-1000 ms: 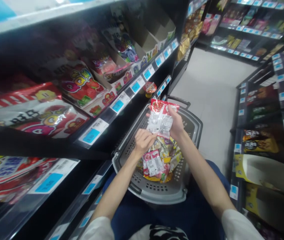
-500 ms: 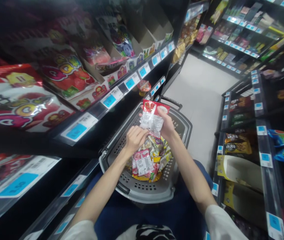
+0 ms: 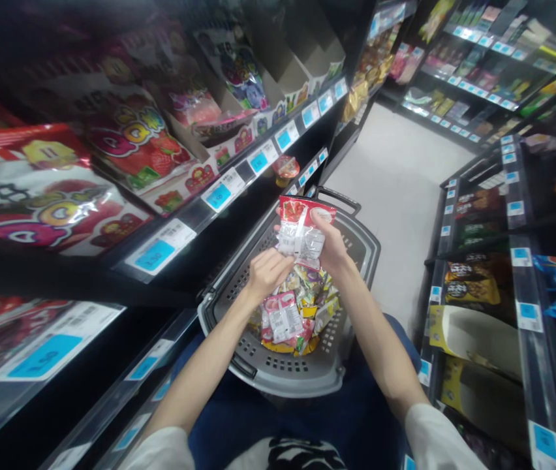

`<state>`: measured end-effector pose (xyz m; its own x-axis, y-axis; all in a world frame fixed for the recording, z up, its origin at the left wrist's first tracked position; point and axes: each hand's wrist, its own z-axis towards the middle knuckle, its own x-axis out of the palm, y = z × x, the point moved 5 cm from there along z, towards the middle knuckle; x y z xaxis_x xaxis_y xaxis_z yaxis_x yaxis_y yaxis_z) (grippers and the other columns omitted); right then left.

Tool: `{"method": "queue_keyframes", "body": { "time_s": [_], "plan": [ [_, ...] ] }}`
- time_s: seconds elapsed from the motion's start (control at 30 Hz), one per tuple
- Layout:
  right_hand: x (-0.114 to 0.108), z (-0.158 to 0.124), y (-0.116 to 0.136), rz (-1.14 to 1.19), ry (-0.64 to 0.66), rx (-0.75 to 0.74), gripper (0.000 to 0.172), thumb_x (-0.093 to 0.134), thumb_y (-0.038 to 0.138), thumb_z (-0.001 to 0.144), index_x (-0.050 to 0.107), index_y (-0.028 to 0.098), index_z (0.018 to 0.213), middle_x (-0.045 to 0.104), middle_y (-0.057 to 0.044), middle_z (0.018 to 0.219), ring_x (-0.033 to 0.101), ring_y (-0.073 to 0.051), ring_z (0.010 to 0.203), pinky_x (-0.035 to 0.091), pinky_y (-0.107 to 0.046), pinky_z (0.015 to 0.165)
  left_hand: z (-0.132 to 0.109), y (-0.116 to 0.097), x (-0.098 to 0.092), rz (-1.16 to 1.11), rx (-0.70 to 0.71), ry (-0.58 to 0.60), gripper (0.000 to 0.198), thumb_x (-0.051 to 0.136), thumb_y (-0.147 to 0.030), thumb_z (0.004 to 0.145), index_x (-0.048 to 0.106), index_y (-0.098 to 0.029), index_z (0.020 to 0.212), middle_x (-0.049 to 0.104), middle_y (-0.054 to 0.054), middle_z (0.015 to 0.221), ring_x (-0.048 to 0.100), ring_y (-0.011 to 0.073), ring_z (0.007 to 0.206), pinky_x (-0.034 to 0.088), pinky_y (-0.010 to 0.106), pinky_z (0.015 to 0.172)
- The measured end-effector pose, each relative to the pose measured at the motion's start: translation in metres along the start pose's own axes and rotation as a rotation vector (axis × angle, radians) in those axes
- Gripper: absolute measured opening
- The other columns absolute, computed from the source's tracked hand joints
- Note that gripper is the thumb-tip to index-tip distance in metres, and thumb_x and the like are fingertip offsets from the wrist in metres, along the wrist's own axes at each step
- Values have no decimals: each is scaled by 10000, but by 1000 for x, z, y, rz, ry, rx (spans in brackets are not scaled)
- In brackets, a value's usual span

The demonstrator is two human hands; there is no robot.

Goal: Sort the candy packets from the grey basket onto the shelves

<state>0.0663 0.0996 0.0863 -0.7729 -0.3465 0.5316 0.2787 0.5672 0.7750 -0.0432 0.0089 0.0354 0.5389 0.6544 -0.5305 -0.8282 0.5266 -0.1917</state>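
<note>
My right hand (image 3: 333, 243) is wrapped round the right side of a red and silver candy packet (image 3: 302, 239), its printed back turned up and the thumb on top. At the packet's lower left edge is my left hand (image 3: 269, 271), fingers curled together in a pinch there. Both hands are over a grey shopping basket (image 3: 302, 386) with perforated walls. Inside the basket lie several small candy packets, among them a pink one (image 3: 284, 316) with a pale label and yellow wrappers (image 3: 311, 297). My fingertips under the packet are partly hidden.
On my left, a dark shelf holds gummy candy bags (image 3: 134, 140) in cardboard trays, with blue price tags (image 3: 159, 253) along its edge. A round red-topped cup (image 3: 286, 168) sits on a lower shelf. Snack shelves (image 3: 527, 287) line the right; pale floor (image 3: 395, 170) runs between.
The view has shifted slightly, so the shelves and basket appear a little further right. Both hands keep their places on the packet.
</note>
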Motion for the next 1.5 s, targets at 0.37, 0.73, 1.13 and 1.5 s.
{"method": "queue_keyframes", "body": {
  "time_s": [0.37, 0.73, 1.13, 1.5],
  "plan": [
    [8, -4, 3, 26, -46, -13, 380, 642, 512, 889, 697, 237, 1146, 764, -22, 882, 733, -236, 961, 608, -397, 892, 4, -3, 2, 81, 19, 52, 113, 565, -196, 953, 677, -210, 952, 566, -2, 652, 507, 145, 644, 343, 296, 615],
    [8, 0, 12, -59, 173, -196, 620, 781, 635, 673, 681, 275, 1167, 715, -38, 1199, 640, -286, 1176, 544, -424, 958, -2, 5, 7, -23, -60, 16, 114, 501, -179, 949, 615, -178, 939, 666, 50, 800, 614, 164, 739, 452, 274, 653],
    [-25, 21, 16, 1, -195, -423, 526, 873, 365, 585, 588, 287, 1019, 706, 15, 1064, 652, -238, 1034, 526, -437, 943, -8, 24, 29, -938, -938, 83, 341, 632, -487, 892, 634, -148, 858, 719, 45, 716, 684, 166, 602, 564, 297, 642],
    [-32, 23, 18, 2, -161, -425, 346, 842, 296, 656, 679, 265, 960, 719, 5, 1035, 661, -203, 973, 531, -404, 913, -6, 26, 40, -1266, -1054, 71, 468, 763, -555, 751, 603, -116, 788, 703, 57, 654, 636, 144, 488, 521, 259, 524]
  ]
}}
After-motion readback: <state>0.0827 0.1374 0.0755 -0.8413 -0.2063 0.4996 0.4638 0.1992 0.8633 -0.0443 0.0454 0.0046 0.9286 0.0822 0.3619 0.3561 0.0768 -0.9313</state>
